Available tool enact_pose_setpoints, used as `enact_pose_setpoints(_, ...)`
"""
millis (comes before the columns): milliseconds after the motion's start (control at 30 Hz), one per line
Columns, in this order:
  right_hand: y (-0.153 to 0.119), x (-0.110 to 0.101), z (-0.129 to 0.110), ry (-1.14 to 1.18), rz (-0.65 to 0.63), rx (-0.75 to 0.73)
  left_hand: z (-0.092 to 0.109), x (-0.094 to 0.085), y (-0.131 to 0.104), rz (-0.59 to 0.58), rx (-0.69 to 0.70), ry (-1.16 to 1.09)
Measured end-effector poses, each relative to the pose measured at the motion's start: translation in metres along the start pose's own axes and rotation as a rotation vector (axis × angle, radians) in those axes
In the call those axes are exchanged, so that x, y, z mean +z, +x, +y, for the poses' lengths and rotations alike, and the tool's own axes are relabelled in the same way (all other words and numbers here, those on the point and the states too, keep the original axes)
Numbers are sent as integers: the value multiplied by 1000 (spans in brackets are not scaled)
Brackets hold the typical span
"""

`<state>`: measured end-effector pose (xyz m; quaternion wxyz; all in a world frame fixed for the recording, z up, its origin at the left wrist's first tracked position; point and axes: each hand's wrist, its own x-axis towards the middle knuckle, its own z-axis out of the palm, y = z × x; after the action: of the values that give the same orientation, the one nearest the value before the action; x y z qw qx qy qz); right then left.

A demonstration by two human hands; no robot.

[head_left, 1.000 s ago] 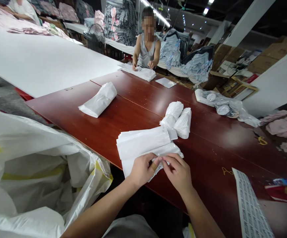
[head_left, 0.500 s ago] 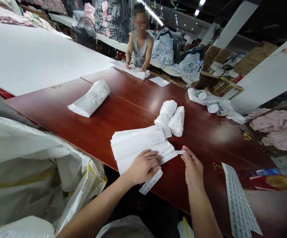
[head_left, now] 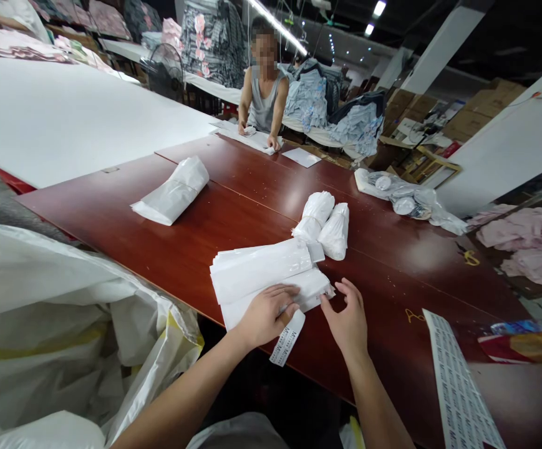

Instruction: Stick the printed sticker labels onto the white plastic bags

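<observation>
A stack of white plastic bags (head_left: 256, 262) lies spread at the table's near edge. My left hand (head_left: 268, 312) rests on the bags, fingers laid across them, with a strip of printed labels (head_left: 287, 340) pinched under its thumb and hanging over the edge. My right hand (head_left: 348, 318) is at the bags' right end. Its thumb touches the corner of the upper bag, and its fingers are apart from the thumb with nothing between them. A small mark of print shows at that corner, partly covered by the thumb.
Two white rolled bundles (head_left: 333, 231) stand behind the stack, and a banded bundle of bags (head_left: 174, 190) lies to the left. A label sheet (head_left: 458, 380) and yellow-handled snips (head_left: 471, 257) are on the right. A co-worker (head_left: 266, 93) works across the brown table (head_left: 252, 206).
My right hand has moved left to the bag's corner and opened. The small label it held is no longer between its fingers. My left hand stays on the stack with the label strip.
</observation>
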<state>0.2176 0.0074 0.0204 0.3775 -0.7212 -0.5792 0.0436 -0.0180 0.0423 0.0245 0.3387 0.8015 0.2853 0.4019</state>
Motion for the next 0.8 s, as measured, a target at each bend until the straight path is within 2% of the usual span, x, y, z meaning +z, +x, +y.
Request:
enact_pose_setpoints(133, 6, -2, -7, -149, -64, -233, 0, -1, 0, 16, -44, -43)
enact_pose_setpoints(300, 18, -5, -3, -257, -21, -373, 0, -2, -2, 22, -6, -5)
enact_pose_setpoints(367, 26, -12, -3, -340, -81, -529, 2, 2, -6, -12, 69, 35)
enact_pose_setpoints(433, 38, -20, -8, -435, -202, -691, 5, 11, -12, -70, 142, 71)
enact_pose_setpoints(533, 55, -23, -28, -537, -397, -862, 8, 29, -22, -93, 162, 165)
enact_pose_setpoints(633, 65, -11, -58, -554, -508, -995, 11, 43, -31, -73, 153, 295)
enact_pose_setpoints(800, 73, 18, -96, -506, -638, -1146, 18, 42, -44, -1, 24, 452)
